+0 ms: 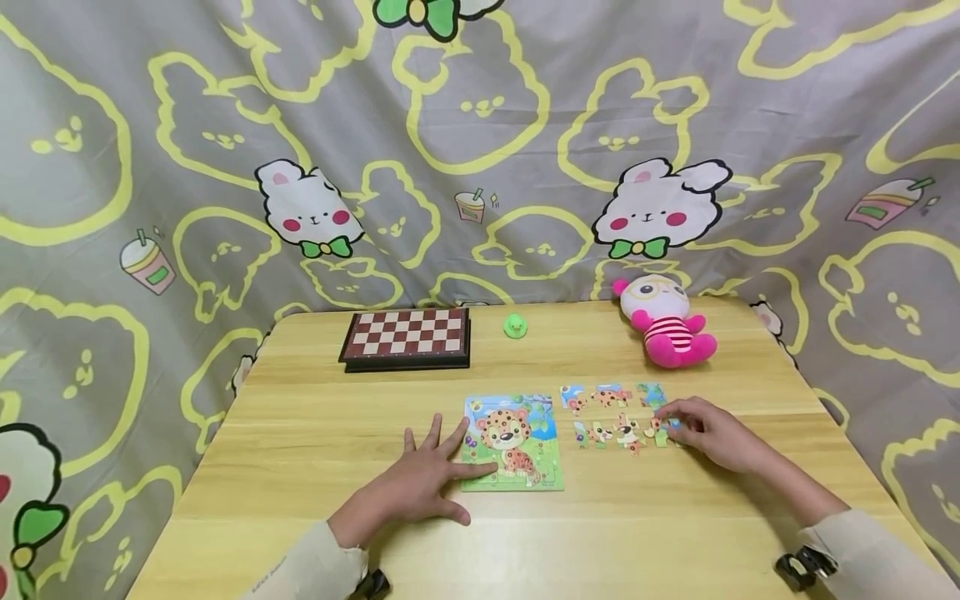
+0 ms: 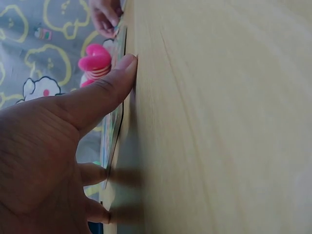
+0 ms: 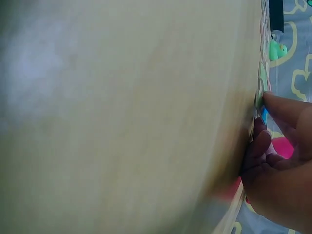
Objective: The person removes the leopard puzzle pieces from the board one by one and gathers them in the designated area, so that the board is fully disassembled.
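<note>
A square leopard-cub puzzle board point(image 1: 528, 467) lies flat on the table. My left hand point(image 1: 423, 475) spreads its fingers over the board's left side, with fingertips on it and the thumb below. Right of the board, loose puzzle pieces point(image 1: 611, 396) lie in two rough rows. At their right end my right hand point(image 1: 712, 433) pinches a small puzzle piece point(image 3: 261, 100) between thumb and finger, low at the tabletop. In the head view the fingers partly hide that piece. The left wrist view shows the thumb point(image 2: 105, 95) stretched out near the board's edge.
A folded chessboard box point(image 1: 408, 333) stands at the back left of the wooden table point(image 1: 300, 467). A green toy duck point(image 1: 515, 326) sits at the back middle, and a pink plush panda point(image 1: 667, 325) at the back right. Patterned grey cloth point(image 1: 525, 100) hangs behind and around.
</note>
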Available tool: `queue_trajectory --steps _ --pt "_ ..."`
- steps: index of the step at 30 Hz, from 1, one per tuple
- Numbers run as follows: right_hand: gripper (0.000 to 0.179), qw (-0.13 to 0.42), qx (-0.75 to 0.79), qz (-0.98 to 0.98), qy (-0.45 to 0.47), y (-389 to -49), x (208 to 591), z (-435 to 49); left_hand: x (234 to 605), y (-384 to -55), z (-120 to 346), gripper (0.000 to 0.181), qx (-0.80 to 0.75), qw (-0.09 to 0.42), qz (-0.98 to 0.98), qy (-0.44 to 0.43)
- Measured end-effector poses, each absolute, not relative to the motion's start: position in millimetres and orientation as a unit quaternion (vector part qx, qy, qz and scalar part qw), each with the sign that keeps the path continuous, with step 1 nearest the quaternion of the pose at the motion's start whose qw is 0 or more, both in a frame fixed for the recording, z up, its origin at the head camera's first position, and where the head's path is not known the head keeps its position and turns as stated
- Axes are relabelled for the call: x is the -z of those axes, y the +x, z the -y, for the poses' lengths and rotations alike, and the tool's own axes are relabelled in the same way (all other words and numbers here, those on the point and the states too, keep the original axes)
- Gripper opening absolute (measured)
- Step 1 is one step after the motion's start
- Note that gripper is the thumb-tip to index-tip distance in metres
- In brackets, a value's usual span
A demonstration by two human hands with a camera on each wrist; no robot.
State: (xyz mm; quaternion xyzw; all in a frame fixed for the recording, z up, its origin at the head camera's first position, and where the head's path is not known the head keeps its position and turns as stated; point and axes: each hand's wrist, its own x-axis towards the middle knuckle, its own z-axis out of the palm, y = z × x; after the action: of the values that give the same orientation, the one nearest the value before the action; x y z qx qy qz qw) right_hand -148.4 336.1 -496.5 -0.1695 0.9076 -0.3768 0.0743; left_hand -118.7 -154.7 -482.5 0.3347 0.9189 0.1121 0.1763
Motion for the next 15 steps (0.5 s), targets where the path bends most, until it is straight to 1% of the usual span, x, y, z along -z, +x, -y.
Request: queue_trajectory --steps 4,8,15 --pt "0.018 0.066 0.369 -0.911 -0.173 -148.0 498.4 -336.8 483.8 -117.4 155.3 0.078 -0.114 0.175 -0.920 0.332" --pt "0.018 0.069 0.365 -0.914 -0.165 -146.1 499.5 -337.0 483.9 -116.3 155.1 0.078 -0.114 0.177 -0.920 0.331" --pt "0.021 0.071 0.357 -0.919 -0.152 -146.6 495.8 -335.5 481.4 -116.2 155.2 0.078 -0.114 0.175 -0.920 0.330"
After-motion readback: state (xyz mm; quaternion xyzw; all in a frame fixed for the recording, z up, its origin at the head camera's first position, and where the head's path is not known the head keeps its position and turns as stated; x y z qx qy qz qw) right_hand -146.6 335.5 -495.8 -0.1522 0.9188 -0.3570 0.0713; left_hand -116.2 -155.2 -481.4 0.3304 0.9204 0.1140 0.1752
